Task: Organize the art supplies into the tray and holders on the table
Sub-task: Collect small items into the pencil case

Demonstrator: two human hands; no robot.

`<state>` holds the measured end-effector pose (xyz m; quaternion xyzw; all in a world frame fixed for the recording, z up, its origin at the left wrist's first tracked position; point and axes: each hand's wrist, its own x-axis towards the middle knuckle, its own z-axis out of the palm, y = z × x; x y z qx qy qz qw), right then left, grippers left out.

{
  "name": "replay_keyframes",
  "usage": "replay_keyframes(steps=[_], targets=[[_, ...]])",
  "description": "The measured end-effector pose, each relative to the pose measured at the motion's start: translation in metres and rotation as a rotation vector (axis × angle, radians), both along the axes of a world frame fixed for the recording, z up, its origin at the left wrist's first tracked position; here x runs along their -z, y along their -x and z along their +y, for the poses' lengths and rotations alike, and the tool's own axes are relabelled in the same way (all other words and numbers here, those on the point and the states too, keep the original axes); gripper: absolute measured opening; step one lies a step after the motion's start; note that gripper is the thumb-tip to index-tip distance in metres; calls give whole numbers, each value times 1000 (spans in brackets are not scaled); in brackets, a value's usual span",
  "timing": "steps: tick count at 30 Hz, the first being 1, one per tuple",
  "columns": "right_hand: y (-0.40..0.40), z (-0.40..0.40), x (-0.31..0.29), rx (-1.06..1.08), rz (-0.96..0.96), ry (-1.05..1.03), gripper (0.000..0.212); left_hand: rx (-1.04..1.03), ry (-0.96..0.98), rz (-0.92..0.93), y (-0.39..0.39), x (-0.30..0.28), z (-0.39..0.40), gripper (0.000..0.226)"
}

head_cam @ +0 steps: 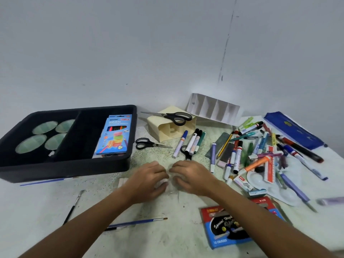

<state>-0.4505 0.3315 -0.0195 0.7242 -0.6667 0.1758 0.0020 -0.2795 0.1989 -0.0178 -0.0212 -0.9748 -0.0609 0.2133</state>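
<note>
- Resting between the two hands at the table's middle, a small clear plastic packet (170,185) is pinched by the left hand (149,178) and the right hand (189,175), fingers curled on it from either side; its contents are mostly hidden and cannot be made out.
- Left of the hands, a black two-part tray (65,164) is seen: four pale green ribbed paper cups (30,144) lie in its left compartment, and a blue pencil box (114,135) marked "NEON" leans in the right one.
- Behind the hands, a cream holder (167,131) lies tipped on its side, with black-handled scissors (173,117) resting on top.
- A heap of markers (260,151) (labels too blurred to read) is spread at the right.
- Near the right forearm, a red and blue box (229,228) is partly covered; "12 COLOURS" can be read.
- A blue-handled brush (137,222) lies on the speckled table (167,239).
</note>
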Motion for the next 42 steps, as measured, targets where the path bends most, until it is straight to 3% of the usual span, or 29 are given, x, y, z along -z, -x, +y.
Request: replay_keyframes(steps=[4, 7, 11, 14, 17, 22, 27, 30, 36, 39, 42], targets=[[39, 38, -15, 218, -57, -47, 30, 81, -93, -32, 57, -9, 37, 15], [67, 67, -19, 364, -69, -88, 29, 78, -176, -184, 97, -10, 62, 27], [95, 94, -19, 513, -45, -114, 24, -5, -113, -344, 134, -1, 88, 44], [104, 100, -17, 495, -49, -193, 28, -71, -119, -369, 145, 6, 102, 49], [105, 94, -18, 421, 11, -257, 33, -117, -166, -338, 147, 11, 107, 38], [103, 76, -19, 340, 116, -333, 22, -178, -283, -321, 141, 13, 104, 24], [105, 66, -16, 319, 76, -339, 14, -231, -457, -317, 129, 7, 90, 14], [101, 56, -17, 353, -88, -261, 12, -213, -681, -316, 116, -1, 75, 14], [71, 28, -26, 335, -681, -151, 12, -197, -1072, -184, 72, -14, 39, 13], [46, 8, -30, 246, -837, -150, 23, -225, -1326, -103, 44, -19, 24, 13], [23, -14, -30, 227, -925, -173, 31, -270, -1439, -46, 17, -25, 9, 17]])
